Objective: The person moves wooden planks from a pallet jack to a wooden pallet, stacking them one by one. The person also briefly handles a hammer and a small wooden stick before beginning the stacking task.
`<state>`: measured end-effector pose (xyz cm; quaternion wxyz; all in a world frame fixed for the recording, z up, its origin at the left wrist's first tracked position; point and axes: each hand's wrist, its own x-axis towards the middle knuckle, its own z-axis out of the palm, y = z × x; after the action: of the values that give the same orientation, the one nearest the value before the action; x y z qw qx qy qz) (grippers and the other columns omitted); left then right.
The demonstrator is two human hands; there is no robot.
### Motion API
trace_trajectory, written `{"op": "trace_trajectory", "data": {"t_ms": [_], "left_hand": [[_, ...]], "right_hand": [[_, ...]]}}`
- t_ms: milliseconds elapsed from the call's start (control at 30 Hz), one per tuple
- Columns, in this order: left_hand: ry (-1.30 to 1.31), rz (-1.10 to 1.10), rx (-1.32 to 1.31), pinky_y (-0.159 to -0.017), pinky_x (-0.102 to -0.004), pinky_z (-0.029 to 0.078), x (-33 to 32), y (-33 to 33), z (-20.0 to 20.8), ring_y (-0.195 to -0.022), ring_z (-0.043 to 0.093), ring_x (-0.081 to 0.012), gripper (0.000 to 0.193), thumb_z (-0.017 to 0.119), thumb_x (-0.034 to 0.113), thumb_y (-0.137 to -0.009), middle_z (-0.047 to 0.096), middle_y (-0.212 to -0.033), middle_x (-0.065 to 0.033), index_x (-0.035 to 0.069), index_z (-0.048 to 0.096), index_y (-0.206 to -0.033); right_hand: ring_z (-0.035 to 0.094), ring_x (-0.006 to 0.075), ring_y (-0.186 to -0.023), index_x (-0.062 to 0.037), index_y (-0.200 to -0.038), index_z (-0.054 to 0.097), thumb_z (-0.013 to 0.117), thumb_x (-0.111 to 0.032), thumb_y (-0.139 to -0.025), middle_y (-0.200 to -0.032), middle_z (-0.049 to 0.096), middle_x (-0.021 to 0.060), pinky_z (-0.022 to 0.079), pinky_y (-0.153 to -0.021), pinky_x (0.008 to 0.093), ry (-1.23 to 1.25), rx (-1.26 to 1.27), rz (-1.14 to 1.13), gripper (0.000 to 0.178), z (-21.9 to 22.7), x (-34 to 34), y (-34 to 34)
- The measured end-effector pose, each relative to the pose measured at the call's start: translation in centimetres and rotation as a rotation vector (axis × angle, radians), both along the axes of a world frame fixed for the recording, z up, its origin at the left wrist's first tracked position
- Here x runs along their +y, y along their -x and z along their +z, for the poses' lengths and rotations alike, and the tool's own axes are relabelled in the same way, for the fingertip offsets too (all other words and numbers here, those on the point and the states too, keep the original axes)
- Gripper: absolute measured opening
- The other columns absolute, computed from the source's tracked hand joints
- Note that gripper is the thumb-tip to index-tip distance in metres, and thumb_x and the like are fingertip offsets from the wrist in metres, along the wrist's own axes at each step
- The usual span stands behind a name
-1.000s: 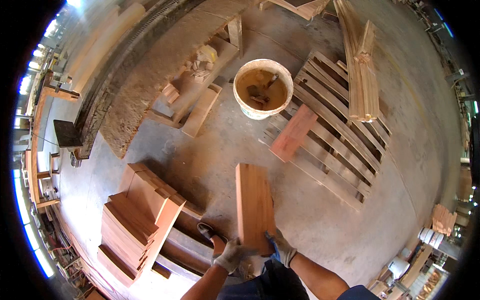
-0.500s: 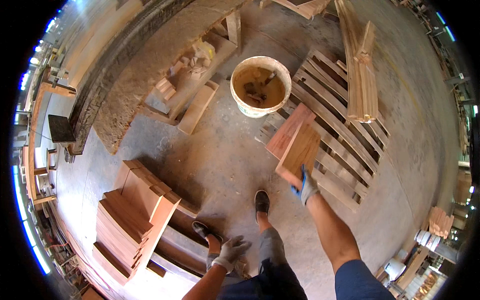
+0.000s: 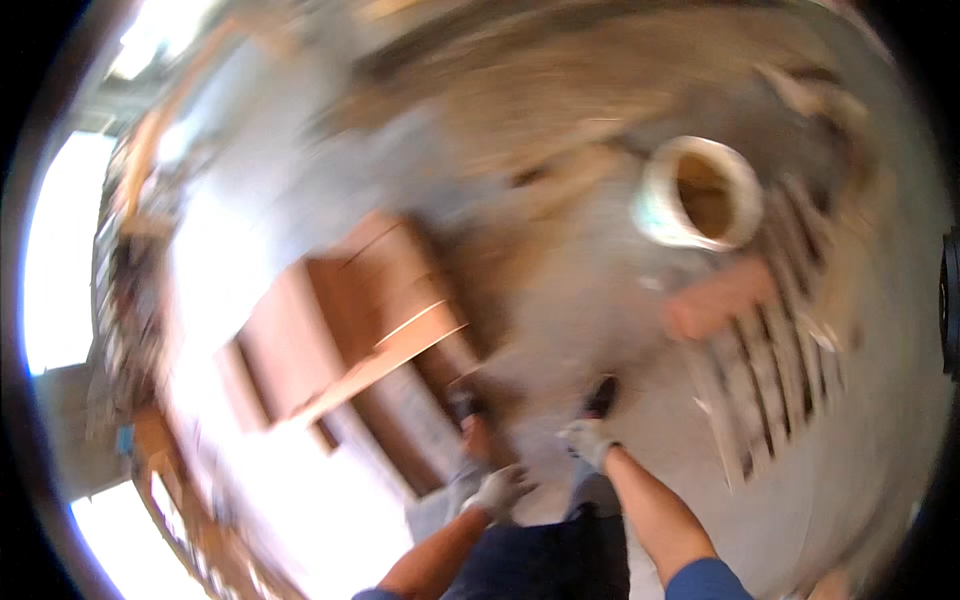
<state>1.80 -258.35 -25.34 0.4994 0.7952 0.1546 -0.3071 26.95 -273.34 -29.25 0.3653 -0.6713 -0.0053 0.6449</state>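
Note:
Motion blurs the whole view. My left hand point(image 3: 497, 492), in a pale work glove, hangs over my left leg with its fingers apart and nothing visible in it. My right hand point(image 3: 589, 441), gloved as well, is in front of my right leg near the shoe; its fingers reach left, and I see nothing held. Left of my feet lies a stack of reddish-brown wooden boards point(image 3: 290, 325). On the right, a reddish board point(image 3: 722, 297) lies on a slatted wooden pallet point(image 3: 768, 395), away from both hands.
A white bucket point(image 3: 660, 205) with brownish contents stands beyond the pallet's left end. Long pale timbers point(image 3: 845, 245) lie across the pallet's far right side. My shoe point(image 3: 600, 397) is on the concrete floor between stack and pallet.
My view has swung left, so the bucket and pallet appear farther right. My right hand has let go of the brown board at the pallet and come back toward my body.

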Motion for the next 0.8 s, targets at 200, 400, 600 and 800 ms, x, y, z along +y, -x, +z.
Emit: {"op": "trace_trajectory", "data": {"t_ms": [200,400,600,800], "left_hand": [[0.096,0.853,0.414,-0.099,-0.0355,0.047,7.0,-2.8,4.4,-0.112,0.064,-0.0285,0.055,0.072,0.038,-0.085,0.067,-0.119,-0.0174,0.001,0.062,-0.125],[-0.002,1.265,0.357,-0.071,-0.0318,0.052,15.6,6.3,-1.6,-0.08,0.065,-0.0189,0.033,0.072,0.028,-0.089,0.07,-0.091,-0.0067,0.003,0.069,-0.11],[0.292,1.806,0.345,-0.053,-0.0279,0.047,26.9,13.6,-1.3,-0.059,0.056,-0.0116,0.021,0.069,0.023,-0.093,0.061,-0.077,-0.0007,0.007,0.066,-0.107],[0.301,2.12,0.261,-0.048,-0.0309,0.045,34.5,22.8,-1.6,-0.054,0.053,-0.0144,0.031,0.065,0.029,-0.096,0.055,-0.07,-0.0019,0.008,0.06,-0.117]], "right_hand": [[0.064,0.0167,-0.065,-0.0012,-0.092,0.069,0.068,-0.012,-0.088,-0.08,0.068,0.0079,0.054,-0.06,0.031,-0.031,-0.202,0.287,0.012,3.9,6.6,-0.6],[0.063,0.0189,-0.057,-0.0052,-0.092,0.064,0.068,-0.014,-0.089,-0.074,0.063,0.0059,0.053,-0.052,0.033,0.355,-0.107,0.063,0.01,-0.4,5.0,-2.4],[0.062,0.0184,-0.055,-0.0058,-0.092,0.063,0.067,-0.013,-0.089,-0.073,0.063,0.0061,0.051,-0.049,0.0334,0.416,-0.203,0.227,0.009,1.4,14.0,0.9],[0.068,0.032,-0.083,-0.002,-0.099,0.066,0.074,-0.021,-0.08,-0.088,0.069,0.0154,0.053,-0.077,0.0409,-0.017,-0.754,0.734,0.028,2.4,28.7,8.4]]}}
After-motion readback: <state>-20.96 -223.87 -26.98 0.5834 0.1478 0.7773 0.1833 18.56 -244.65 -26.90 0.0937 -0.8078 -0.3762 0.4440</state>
